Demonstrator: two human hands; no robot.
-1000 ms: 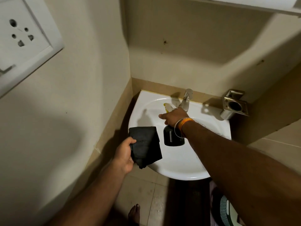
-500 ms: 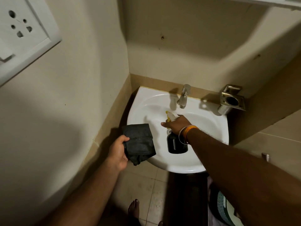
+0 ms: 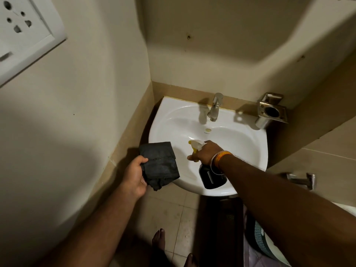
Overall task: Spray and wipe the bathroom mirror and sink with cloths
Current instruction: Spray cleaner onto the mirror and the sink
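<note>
Spraying over sink [image 3: 250, 143], both hands loaded.
Right hand [image 3: 207, 153] fingers clenched round spray bottle [image 3: 211, 175], nozzle toward basin; left hand [image 3: 134, 175] grips folded dark cloth [image 3: 159, 162].

Dim, warm-toned bathroom light from above and behind. Broad soft shadows thrown across wall [image 3: 221, 35] and over the floor [image 3: 169, 212]. Faint sheen on the white sink [image 3: 248, 143]. Wide-angle bending at the edges, curving the socket plate [image 3: 25, 29]. Slight softness and grain throughout.
</note>
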